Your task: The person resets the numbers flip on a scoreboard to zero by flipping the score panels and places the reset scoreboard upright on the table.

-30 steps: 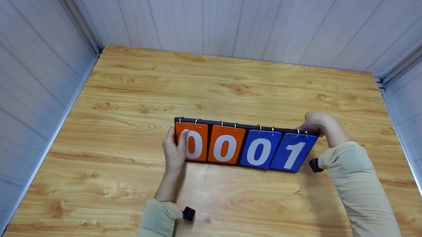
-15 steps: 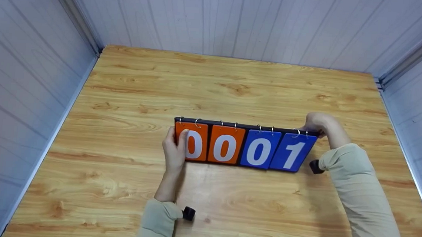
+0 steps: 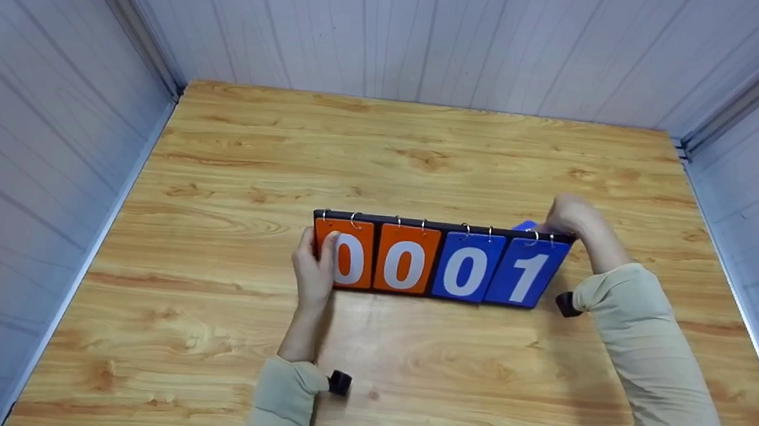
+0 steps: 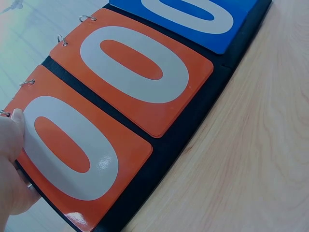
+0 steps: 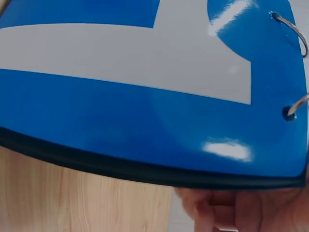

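left hand [image 3: 314, 270] gripping scoreboard [image 3: 439, 261] at its left end, mid-counter [image 3: 423, 162] | right hand [image 3: 569, 216] pinching a blue card [image 3: 524, 226] behind the far right top | risk: card slipping off fingers, or board tipping backward

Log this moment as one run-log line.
left hand: holds scoreboard left end | right hand: behind top right corner, blue card rising | display: 0001 | table

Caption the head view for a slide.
Left hand steadies a flip scoreboard reading 0001; right hand reaches behind its top right corner.
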